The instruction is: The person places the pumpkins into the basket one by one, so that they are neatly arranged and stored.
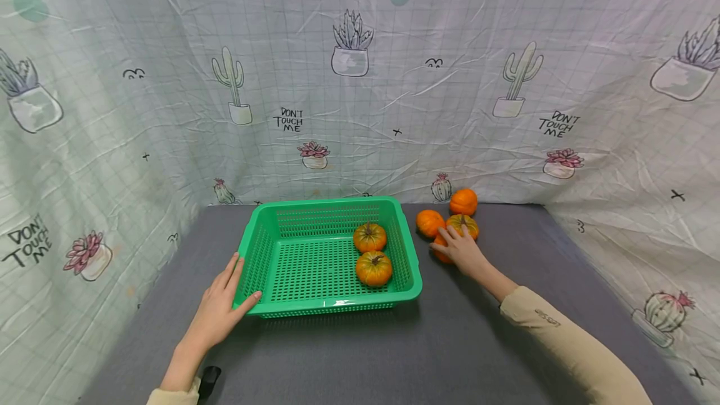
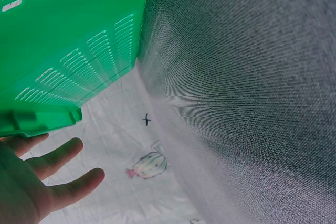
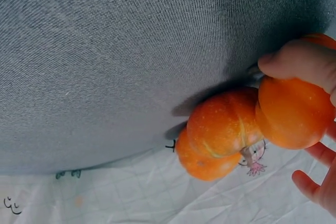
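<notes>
My left hand [image 1: 222, 305] rests on the left front corner of a green plastic basket [image 1: 413, 267], fingers along its side rim and thumb on the front rim. In the left wrist view, several fingers [image 2: 68, 187] extend straight beneath the rim. Two orange-green pumpkins [image 1: 374, 269] sit inside on the right. Beyond the basket's right side, my right hand [image 1: 465, 254] reaches over a cluster of small pumpkins and grips the nearest orange pumpkin [image 1: 442, 257], partly covered by it. The right wrist view has its thumb [image 3: 302, 66] on one side of an orange pumpkin [image 3: 294, 114], fingers on the other.
Close around the right hand are another orange pumpkin [image 1: 430, 222], a striped one [image 1: 462, 225] and one at the back [image 1: 464, 202]. A dark grey table [image 1: 360, 355] lies under everything. A printed cloth [image 1: 394, 99] hangs behind and along both sides.
</notes>
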`<state>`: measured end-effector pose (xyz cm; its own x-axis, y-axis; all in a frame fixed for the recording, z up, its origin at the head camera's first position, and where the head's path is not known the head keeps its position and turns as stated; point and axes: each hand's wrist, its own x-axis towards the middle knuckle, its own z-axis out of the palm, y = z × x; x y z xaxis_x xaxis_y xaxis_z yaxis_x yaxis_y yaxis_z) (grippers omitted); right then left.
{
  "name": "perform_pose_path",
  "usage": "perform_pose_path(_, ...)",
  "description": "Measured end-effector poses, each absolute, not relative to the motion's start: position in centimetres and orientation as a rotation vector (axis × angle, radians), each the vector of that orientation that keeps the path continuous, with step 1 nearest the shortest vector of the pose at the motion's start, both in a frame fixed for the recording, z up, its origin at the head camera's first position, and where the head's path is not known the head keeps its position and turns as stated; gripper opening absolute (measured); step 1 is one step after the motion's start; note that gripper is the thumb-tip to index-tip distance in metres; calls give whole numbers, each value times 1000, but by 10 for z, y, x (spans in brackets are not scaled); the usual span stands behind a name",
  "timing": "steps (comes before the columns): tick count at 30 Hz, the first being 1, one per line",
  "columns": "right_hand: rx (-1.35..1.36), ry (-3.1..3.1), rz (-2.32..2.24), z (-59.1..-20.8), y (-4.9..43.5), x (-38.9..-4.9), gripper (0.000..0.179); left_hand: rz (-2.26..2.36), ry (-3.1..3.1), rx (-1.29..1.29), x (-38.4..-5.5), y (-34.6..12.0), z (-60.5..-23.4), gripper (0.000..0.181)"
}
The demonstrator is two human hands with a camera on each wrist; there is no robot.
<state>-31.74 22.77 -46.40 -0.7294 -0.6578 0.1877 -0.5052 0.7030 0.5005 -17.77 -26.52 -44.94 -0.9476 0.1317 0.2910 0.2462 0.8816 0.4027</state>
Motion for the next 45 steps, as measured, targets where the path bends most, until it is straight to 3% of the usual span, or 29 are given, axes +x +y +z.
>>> perform_pose_path(5, 908, -2562, -504, -459, 230, -315, 67, -656, -2800, -286, -178, -266, -450, 78)
perform_pose_path(11, 864, -2562, -374, -453, 231, -311, 87, -667, -2796, -288, -178, -266, -450, 78)
perform_pose_path(33, 828, -2627, -90, -465, 243, -296, 79, -665, -2803, -280, -179, -266, -450, 78)
perform_pose_path(45, 778, -2662, -202, -458, 249, -293, 87, -682, -2805, -284, -180, -267, -450, 79)
